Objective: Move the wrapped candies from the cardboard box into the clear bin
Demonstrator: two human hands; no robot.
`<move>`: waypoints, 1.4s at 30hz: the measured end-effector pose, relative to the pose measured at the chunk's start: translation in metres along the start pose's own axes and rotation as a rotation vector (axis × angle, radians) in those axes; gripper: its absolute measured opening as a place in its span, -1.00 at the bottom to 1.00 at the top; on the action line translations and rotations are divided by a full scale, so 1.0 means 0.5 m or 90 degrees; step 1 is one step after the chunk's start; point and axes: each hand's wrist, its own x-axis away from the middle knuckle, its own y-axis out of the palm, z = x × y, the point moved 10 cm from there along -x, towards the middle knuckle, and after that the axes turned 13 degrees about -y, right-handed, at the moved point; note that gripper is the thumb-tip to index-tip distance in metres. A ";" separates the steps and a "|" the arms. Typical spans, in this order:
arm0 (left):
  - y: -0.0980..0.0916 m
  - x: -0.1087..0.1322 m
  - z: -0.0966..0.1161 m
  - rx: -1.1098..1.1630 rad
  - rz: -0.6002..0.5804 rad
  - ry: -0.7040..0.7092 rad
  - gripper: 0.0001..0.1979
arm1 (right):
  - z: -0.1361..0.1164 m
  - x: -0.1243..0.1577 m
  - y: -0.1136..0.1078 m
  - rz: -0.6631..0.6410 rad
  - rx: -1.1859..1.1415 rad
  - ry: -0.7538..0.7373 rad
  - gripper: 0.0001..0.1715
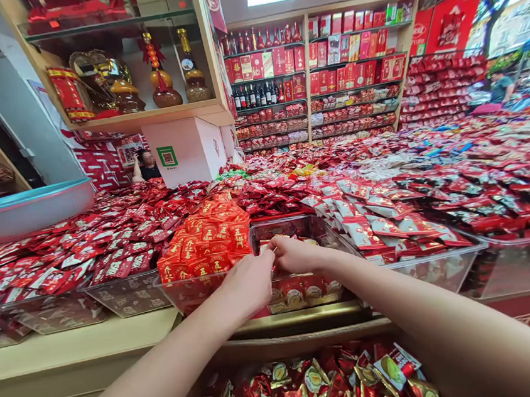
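Note:
Both my arms reach forward over a shop counter heaped with red-wrapped sweets. My left hand point(249, 281) and my right hand point(294, 253) meet above a clear plastic bin point(296, 227) that is low on sweets. Fingers of both hands are curled and pinched together at the bin's near rim; what they hold is hidden. Red and gold wrapped sweets point(298, 293) lie in the bottom of that bin. Just left of my left hand stands a bin piled with bright orange-red packets point(207, 236).
A bag or box of red and gold sweets point(313, 386) sits below my arms, at the counter's front. Clear bins of red sweets point(390, 217) spread left and right. Shelves of red boxes and bottles point(313, 73) line the back wall. A person point(146, 165) sits behind the counter.

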 end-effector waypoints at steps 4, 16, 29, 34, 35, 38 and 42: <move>0.018 -0.009 0.008 -0.038 -0.031 0.008 -0.76 | -0.005 0.002 -0.003 -0.006 0.042 -0.004 -0.70; 0.019 -0.005 0.026 -0.060 -0.054 0.052 -0.69 | -0.027 0.022 0.015 -0.189 0.202 -0.002 -0.70; 0.020 0.005 0.025 -0.008 -0.014 0.061 -0.69 | -0.033 0.032 0.005 -0.201 0.280 -0.016 -0.73; -0.010 0.028 0.016 0.052 0.016 0.083 -0.78 | -0.085 0.066 -0.038 -0.079 0.357 -0.018 -0.72; -0.021 0.040 0.010 0.070 0.032 0.088 -0.79 | -0.103 0.084 -0.041 -0.051 0.374 -0.026 -0.72; -0.062 0.091 -0.016 0.187 0.120 0.104 -0.77 | -0.138 0.151 0.023 -0.078 0.323 -0.097 -0.75; -0.036 0.157 -0.048 0.335 0.136 0.137 -0.79 | -0.075 0.244 0.245 -0.292 0.134 -0.081 -0.76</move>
